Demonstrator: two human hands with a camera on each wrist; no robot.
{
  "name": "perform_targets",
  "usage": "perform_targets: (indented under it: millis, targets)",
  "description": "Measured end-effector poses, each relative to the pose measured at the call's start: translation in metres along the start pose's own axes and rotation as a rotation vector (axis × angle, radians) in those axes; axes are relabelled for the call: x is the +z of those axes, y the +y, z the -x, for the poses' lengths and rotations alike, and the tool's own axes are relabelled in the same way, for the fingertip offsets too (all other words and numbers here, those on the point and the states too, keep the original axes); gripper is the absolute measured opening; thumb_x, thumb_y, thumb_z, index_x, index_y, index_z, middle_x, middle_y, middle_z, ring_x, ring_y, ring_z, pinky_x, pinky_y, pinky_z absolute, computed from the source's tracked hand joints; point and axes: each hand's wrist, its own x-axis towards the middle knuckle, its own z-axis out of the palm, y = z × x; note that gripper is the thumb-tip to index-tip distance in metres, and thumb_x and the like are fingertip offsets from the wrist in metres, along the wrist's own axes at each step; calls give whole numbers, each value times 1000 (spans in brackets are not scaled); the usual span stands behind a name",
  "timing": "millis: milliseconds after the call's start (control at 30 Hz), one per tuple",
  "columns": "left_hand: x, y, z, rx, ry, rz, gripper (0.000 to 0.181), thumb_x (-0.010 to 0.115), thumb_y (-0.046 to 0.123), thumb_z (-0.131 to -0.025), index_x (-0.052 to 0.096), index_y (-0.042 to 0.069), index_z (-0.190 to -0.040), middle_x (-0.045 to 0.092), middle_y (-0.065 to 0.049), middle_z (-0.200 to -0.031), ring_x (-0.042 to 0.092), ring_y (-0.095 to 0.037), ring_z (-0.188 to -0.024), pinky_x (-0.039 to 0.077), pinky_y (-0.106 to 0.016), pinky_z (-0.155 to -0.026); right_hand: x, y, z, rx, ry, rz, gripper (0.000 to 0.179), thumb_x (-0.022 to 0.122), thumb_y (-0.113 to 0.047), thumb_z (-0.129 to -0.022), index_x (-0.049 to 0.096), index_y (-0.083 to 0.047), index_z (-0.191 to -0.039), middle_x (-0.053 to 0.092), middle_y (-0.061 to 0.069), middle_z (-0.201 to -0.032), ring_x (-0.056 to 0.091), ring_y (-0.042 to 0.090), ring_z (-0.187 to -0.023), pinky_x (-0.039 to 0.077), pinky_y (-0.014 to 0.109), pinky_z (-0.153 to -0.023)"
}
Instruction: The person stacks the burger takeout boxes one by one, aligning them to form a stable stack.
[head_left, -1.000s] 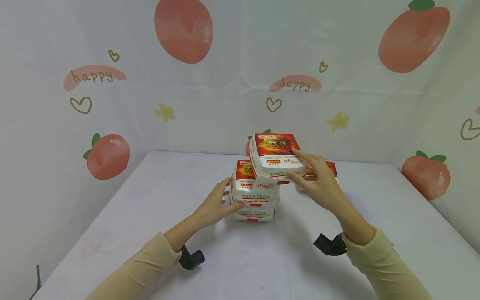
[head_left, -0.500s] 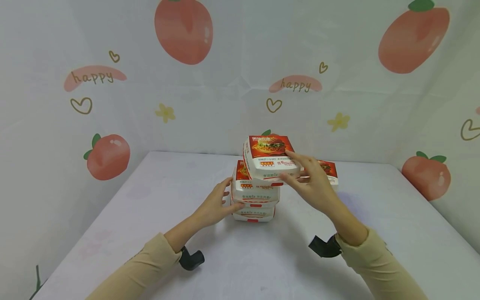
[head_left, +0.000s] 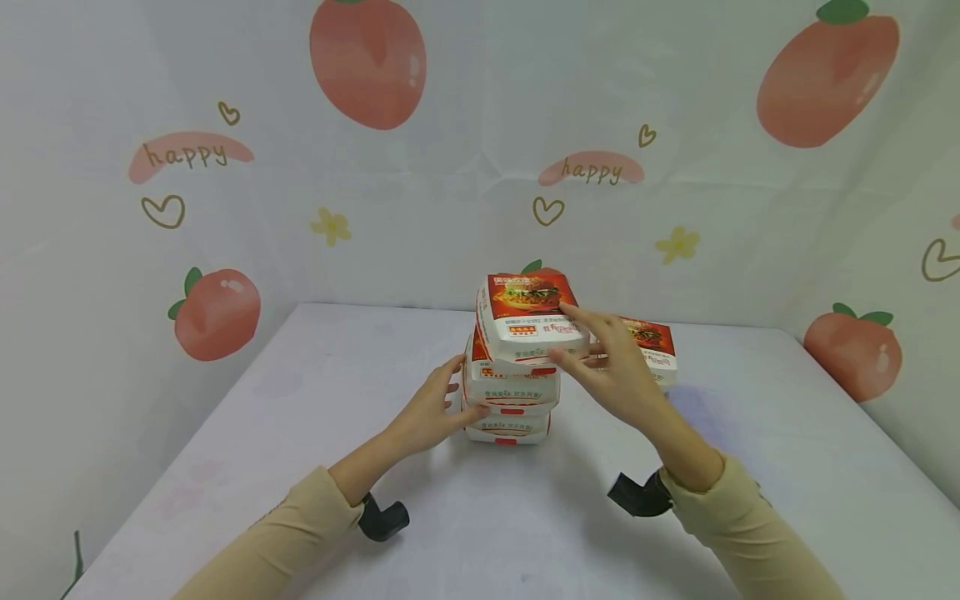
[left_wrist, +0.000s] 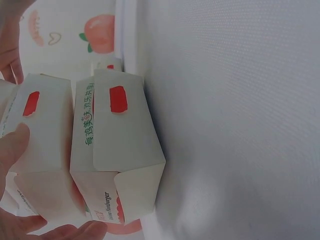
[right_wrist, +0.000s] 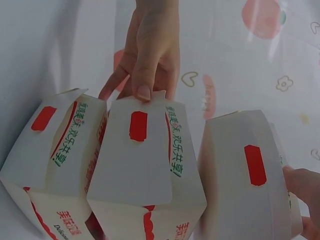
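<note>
We have the right hand (head_left: 617,367) pinching the upper burger box (head_left: 528,333), above the middle box (head_left: 517,393); we can't tell if they touch. Left hand (head_left: 426,414) grips the middle box, thumb in front. That sits on the bottom box (head_left: 506,429), on the surface (head_left: 315,383). Rear box (head_left: 652,337) farther back, right.

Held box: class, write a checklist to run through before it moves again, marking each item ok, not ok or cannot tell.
1. Right hand grips the held box: ok.
2. Left hand holds the middle box: ok.
3. Middle box rests on the bottom box: ok.
4. Held box lined up with the two below: not ok, it sits off to the right.
5. Held box clear of the middle box: cannot tell.
</note>
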Motion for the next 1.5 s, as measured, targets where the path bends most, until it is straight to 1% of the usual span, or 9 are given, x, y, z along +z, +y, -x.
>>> perform_targets:
  millis: [267,467,633,800,1000,1167,1500]
  targets:
    - [0,1,0,0,5,-14,83,71,28,-82,23,10,-147,31,-15,-149,43,-38,-129,44,-54,-101,4,-4,-1,18,5,7,62,67,-33,-85,42,-25,-141,42,16,-132,61,33,-96,56,43,-83]
    - [0,2,0,2,4,-16,82,71,28,-82,24,10,-147,31,-15,-149,44,-38,-129,43,-53,-101,7,-7,-1,9,9,-4,62,68,-32,-85,42,-25,-141,42,16,-129,61,32,-93,56,43,-83]
    - [0,2,1,10,3,-16,82,71,28,-82,24,10,-147,31,-15,-148,44,-39,-129,44,-54,-101,9,-7,0,6,10,-10,62,68,-33,-85,43,-25,-140,41,16,-131,62,31,-93,56,42,-82]
    - [0,1,0,21,3,-16,81,71,28,-82,24,10,-147,31,-15,-148,44,-39,-128,44,-54,-100,12,-8,-1,22,12,1,62,68,-35,-84,42,-26,-140,40,17,-133,62,31,-95,57,43,-82]
    - [0,0,0,31,6,-19,81,71,29,-82,26,10,-146,32,-15,-148,45,-40,-128,44,-54,-100,15,-9,-2,48,1,27,64,68,-37,-84,41,-27,-141,39,17,-134,61,29,-95,56,42,-83]
    - [-1,1,0,26,4,-15,81,71,29,-82,25,11,-146,32,-15,-148,44,-40,-128,44,-54,-100,15,-11,-2,43,2,37,64,68,-37,-84,41,-27,-141,40,17,-133,61,30,-95,56,42,-83]
    - [-1,2,0,22,2,-19,81,71,29,-83,25,10,-146,32,-15,-148,44,-40,-128,44,-54,-101,16,-11,-1,42,-13,50,64,67,-39,-85,38,-29,-142,38,18,-136,59,32,-99,56,42,-82]
